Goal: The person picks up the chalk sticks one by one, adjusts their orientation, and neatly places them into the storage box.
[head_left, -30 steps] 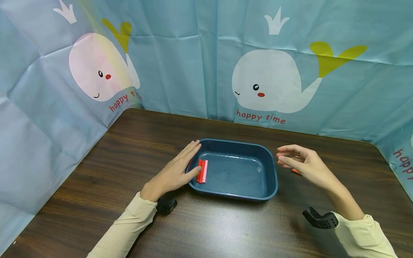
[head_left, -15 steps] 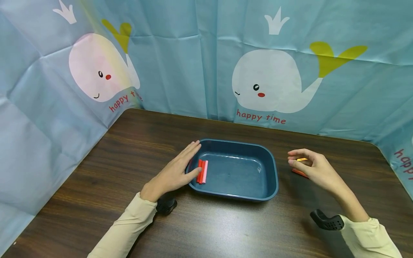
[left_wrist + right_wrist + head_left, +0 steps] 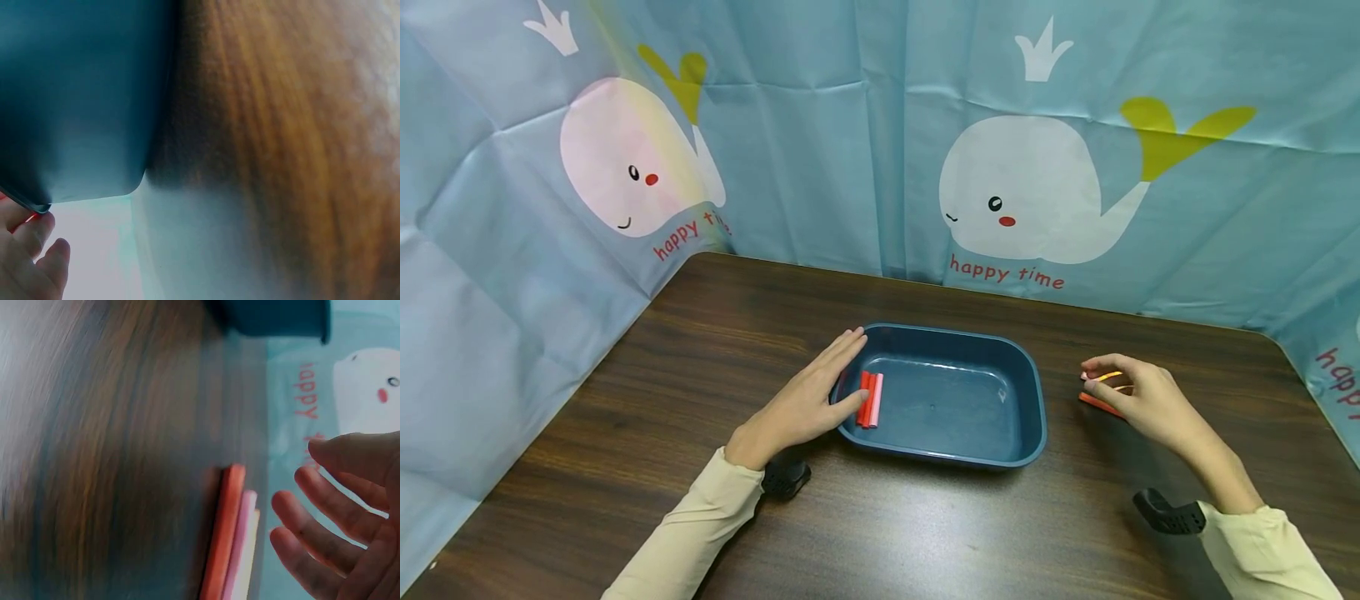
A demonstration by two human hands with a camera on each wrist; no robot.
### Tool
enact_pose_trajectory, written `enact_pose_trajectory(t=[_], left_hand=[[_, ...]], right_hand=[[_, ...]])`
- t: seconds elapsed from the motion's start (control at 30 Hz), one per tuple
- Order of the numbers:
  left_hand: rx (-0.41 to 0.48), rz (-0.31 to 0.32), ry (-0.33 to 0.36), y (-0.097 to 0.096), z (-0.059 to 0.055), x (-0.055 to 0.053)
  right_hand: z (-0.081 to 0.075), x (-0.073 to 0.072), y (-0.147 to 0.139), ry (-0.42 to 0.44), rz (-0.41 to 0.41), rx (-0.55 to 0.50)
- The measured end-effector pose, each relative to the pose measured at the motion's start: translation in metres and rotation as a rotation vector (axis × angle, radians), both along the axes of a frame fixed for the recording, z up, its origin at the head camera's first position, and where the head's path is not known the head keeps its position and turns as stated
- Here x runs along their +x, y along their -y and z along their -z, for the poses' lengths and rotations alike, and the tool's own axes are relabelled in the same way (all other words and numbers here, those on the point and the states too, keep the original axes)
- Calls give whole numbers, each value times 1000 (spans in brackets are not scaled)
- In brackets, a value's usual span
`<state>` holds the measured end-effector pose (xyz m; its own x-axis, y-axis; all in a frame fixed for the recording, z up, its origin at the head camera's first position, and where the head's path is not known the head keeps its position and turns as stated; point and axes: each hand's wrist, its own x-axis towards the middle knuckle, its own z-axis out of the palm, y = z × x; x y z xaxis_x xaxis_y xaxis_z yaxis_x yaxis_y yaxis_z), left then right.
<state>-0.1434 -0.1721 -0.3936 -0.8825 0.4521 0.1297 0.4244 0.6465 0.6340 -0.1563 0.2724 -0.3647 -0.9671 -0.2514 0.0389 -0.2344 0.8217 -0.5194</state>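
Observation:
My left hand (image 3: 805,398) rests on the left rim of a dark blue plastic bin (image 3: 951,408), fingers straight and thumb reaching inside. Beneath the thumb, two red sticks (image 3: 867,402) and a pink stick (image 3: 877,402) lie side by side on the bin floor. To the right of the bin, my right hand (image 3: 1153,408) hovers over more slim sticks with its fingers loosely bent and apart. The right wrist view shows an orange-red stick (image 3: 224,534), a pink stick (image 3: 242,534) and a yellowish stick (image 3: 250,556) beside that hand, with nothing between its fingers.
The bin stands on a dark wood-grain table (image 3: 715,333). Behind it hangs a light blue curtain (image 3: 820,167) with printed whales. Each wrist wears a black camera mount, as on the right wrist (image 3: 1168,514).
My right hand has moved right, away from the bin, and is now over the sticks on the table. The left hand and the bin stay in place.

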Motion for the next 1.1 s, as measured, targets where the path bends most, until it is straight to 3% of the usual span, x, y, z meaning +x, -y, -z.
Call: enact_pose_trajectory(t=[0.57, 1.1], left_hand=[[-3, -6, 0, 1, 1, 1], [-1, -8, -12, 1, 2, 0]], right_hand=[[18, -16, -16, -46, -33, 110], [20, -19, -16, 12, -32, 222]])
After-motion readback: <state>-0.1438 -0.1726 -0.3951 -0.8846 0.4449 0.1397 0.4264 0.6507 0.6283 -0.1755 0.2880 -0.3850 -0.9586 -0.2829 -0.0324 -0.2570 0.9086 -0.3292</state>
